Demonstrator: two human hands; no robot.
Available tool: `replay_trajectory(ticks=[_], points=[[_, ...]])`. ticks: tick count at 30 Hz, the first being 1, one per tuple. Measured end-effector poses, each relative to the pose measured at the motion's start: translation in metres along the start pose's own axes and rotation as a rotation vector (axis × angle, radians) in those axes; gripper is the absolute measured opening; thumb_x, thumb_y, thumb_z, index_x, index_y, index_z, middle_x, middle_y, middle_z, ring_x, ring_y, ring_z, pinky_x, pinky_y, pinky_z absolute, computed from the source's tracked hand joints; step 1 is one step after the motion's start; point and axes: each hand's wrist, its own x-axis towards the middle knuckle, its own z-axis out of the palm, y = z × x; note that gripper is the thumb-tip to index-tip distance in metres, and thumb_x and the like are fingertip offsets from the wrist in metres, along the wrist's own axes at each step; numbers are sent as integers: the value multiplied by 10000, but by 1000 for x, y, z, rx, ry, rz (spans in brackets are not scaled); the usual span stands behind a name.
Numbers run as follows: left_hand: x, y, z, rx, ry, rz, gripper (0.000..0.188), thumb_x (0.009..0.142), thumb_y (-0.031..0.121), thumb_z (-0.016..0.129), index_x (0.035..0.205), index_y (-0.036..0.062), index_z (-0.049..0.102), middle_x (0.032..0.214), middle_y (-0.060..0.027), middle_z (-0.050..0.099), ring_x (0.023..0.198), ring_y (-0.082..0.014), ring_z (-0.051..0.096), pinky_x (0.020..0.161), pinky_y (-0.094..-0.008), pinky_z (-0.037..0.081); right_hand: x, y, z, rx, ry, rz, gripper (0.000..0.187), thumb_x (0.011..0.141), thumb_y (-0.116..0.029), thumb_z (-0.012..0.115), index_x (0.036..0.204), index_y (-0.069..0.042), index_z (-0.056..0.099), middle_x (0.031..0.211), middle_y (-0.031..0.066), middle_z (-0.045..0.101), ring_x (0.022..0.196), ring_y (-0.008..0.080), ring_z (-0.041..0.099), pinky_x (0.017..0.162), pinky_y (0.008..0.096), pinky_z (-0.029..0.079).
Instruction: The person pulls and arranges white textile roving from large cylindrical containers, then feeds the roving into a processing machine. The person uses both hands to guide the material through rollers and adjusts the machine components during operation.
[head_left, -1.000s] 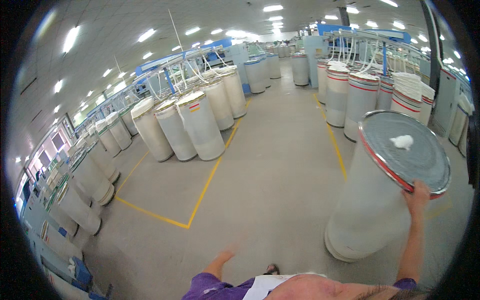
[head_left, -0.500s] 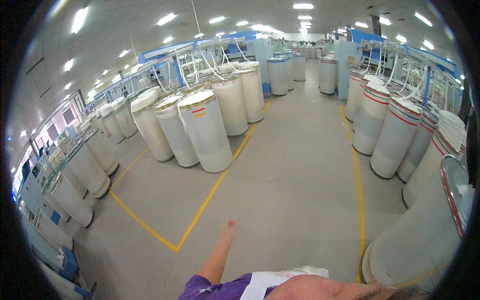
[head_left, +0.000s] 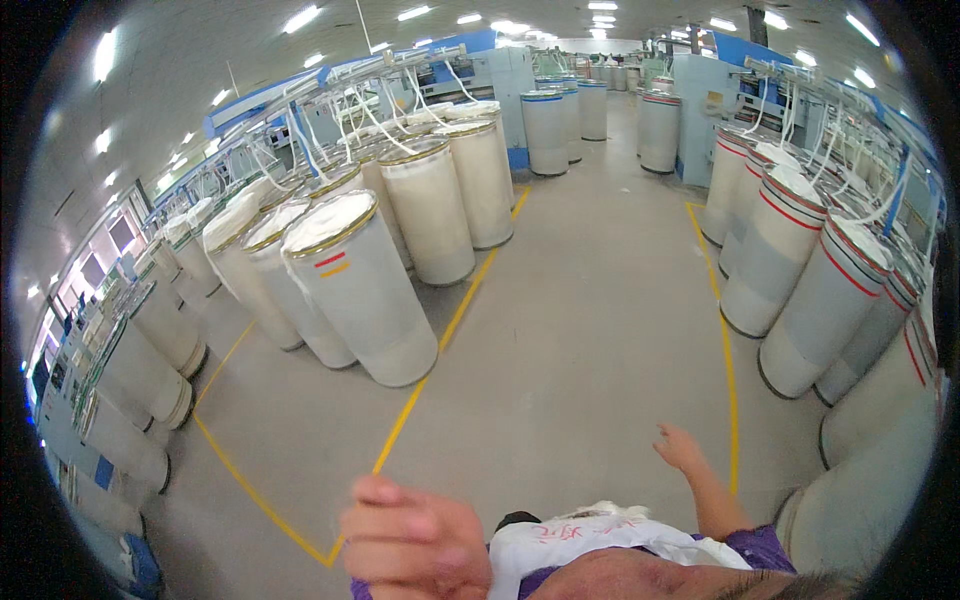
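My left hand (head_left: 415, 540) is raised close at the lower middle, its fingers curled in and a little blurred; I see nothing in it. Farther right, my right hand (head_left: 682, 448) hangs over the floor near the yellow line, fingers loosely stretched and apart, holding nothing. Neither hand touches anything around it. Ahead on the left stands a tall whitish sliver can (head_left: 365, 300) with red and orange marks, topped with white fibre (head_left: 330, 218). To the right, a can with a red band (head_left: 822, 310) is among those nearest my right hand.
Grey floor (head_left: 560, 330) runs ahead as an aisle between yellow lines (head_left: 445, 345). Rows of cans flank both sides, with white slivers rising to overhead rails (head_left: 350, 75). Blue-banded cans (head_left: 546, 135) and a pale blue machine cabinet (head_left: 698, 115) stand farther off.
The view has advanced along the aisle, so the cans appear nearer. My left hand has risen close to the view, and my right hand has come into sight at the right.
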Motion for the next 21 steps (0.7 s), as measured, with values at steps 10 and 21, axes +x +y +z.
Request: replay_trajectory(ticks=[10, 21], points=[[-120, -323, 91, -1, 120, -232, 229, 912, 281, 631, 816, 113, 509, 789, -9, 534, 748, -202, 572, 730, -396, 444, 393, -34, 79, -176, 48, -306, 524, 912, -353, 567, 1369, -103, 513, 1309, 158, 598, 1226, 359, 543, 1032, 472, 430], [-193, -744, 173, -1017, -780, -989, 332, 895, 228, 694, 1156, 30, 642, 1076, -108, 618, 1064, -301, 571, 931, -452, 419, 532, 28, 104, 125, -564, 770, 579, 932, -400, 534, 1430, -113, 460, 1432, 179, 489, 1332, 358, 444, 1112, 484, 344]])
